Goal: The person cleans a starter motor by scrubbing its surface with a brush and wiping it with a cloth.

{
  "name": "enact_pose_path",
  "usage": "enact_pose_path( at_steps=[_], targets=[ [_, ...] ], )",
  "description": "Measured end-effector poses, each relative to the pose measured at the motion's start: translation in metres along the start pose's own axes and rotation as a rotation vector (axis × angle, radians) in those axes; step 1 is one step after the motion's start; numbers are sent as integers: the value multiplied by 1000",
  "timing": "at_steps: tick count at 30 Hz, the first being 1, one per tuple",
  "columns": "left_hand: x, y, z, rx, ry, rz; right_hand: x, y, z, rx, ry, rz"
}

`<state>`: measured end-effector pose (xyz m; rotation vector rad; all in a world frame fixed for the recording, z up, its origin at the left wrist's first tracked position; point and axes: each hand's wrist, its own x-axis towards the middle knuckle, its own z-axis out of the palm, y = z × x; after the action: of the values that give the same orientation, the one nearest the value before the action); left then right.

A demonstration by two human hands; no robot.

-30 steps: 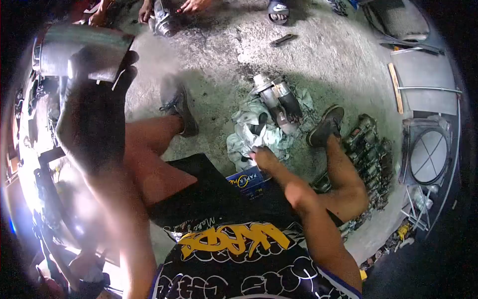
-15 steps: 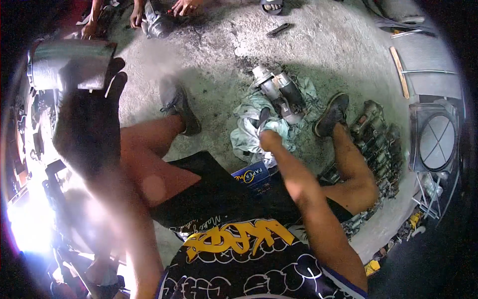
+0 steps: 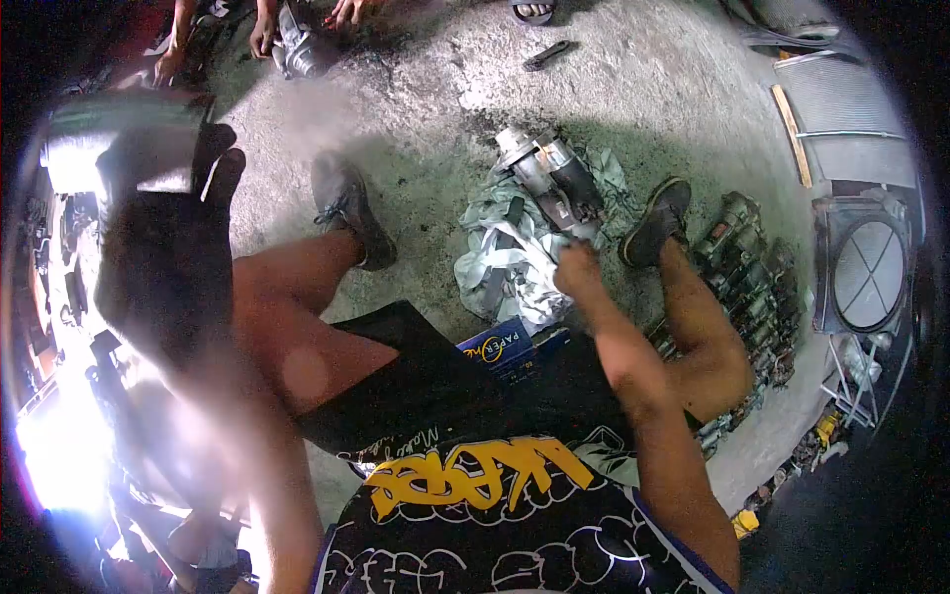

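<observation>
My right hand (image 3: 576,269) is closed on a pale, crumpled rag (image 3: 500,282), and a strip of the cloth stretches to the left of my fingers. Just beyond the knuckles lies a metal starter motor (image 3: 559,183), with cloth beneath and around it. On the left, close to the camera, my left hand (image 3: 163,233) is a blurred, dark shape. Its fingers curl at the edge of a grey, panel-like thing (image 3: 79,148) that I cannot make out. A blue paper box (image 3: 500,346) sits between my legs.
Greasy metal parts (image 3: 752,287) are piled beyond my right shoe (image 3: 658,223). A radiator fan (image 3: 869,275) and a radiator panel (image 3: 851,119) stand at the right. A dark tool (image 3: 549,54) lies on the concrete. Another person's hands (image 3: 262,35) work around a metal part (image 3: 297,54).
My right hand has moved right and a little nearer the motor's lower end, drawing the rag into a strip. The left hand and its panel-like thing have shifted slightly left.
</observation>
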<state>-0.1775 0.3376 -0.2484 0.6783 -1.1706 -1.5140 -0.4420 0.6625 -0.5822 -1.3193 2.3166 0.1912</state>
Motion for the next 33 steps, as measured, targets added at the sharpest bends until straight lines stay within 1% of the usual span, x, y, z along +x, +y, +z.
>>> enact_pose_path(
  at_steps=[1, 2, 3, 5, 7, 8, 9, 11, 12, 13, 14, 15, 17, 18, 19, 20, 22, 23, 25, 26, 28, 29, 31, 32, 33],
  targets=[
    [3, 1, -1, -16, 4, -5, 3, -15, 7, 70, 46, -42],
    [3, 0, -3, -34, 2, -11, 10, -29, 24, 274, 130, -38],
    [4, 1, -4, -54, -3, -23, 14, -55, 10, 357, -218, 88],
    [6, 2, -5, -85, -8, -37, 20, -79, 28, 532, -565, 284],
    [8, 0, -8, -115, -7, -52, 25, -85, 68, 805, -603, 578],
    [12, -1, -12, -136, -5, -60, 27, -85, 88, 756, -453, 516],
    [15, -2, -15, -152, 0, -66, 31, -81, 125, 704, -304, 454],
    [12, 4, -1, -188, 45, -106, 23, -87, 101, 1063, -367, 561],
    [10, 8, 7, -145, 123, -135, 28, -88, 110, 1257, -398, 596],
    [7, 17, 27, -103, 200, -167, 37, -85, 134, 1451, -429, 634],
    [4, 19, 32, -109, 207, -185, 28, -93, 108, 1357, -405, 568],
    [1, 21, 36, -115, 213, -203, 15, -104, 58, 1138, -396, 457],
    [4, 15, 13, -234, 72, -199, -6, -116, -27, 735, -369, 245],
    [6, 12, 0, -297, 0, -189, -8, -106, -29, 373, -322, -28],
    [8, 10, -9, -360, -70, -179, -19, -106, -46, 166, -266, -7],
    [8, 8, -15, -424, -142, -168, -25, -108, -62, 153, -245, -20],
    [5, 2, -9, -128, -8, -91, -38, -110, -99, 124, -203, -45],
    [4, -3, -3, 17, 55, -51, -48, -109, -123, 82, -219, -82],
    [0, 0, 9, 29, 99, -58, -44, -109, -195, 91, -436, -179],
    [-3, 11, 18, -105, 77, -103, -43, -108, -215, 99, -550, -227],
    [-1, 9, 13, -72, 14, -56, -52, -102, -221, 161, -403, -7],
    [2, -4, -7, 96, -17, 38, -53, -100, -227, 185, -324, 96],
    [5, -13, -16, 312, -35, 150, -54, -113, -260, 199, -266, 73],
    [5, -15, -16, 356, -26, 171, -54, -117, -271, 205, -235, 62],
    [5, -16, -13, 399, -15, 196, -48, -111, -252, 236, -97, -7]
  ],
)
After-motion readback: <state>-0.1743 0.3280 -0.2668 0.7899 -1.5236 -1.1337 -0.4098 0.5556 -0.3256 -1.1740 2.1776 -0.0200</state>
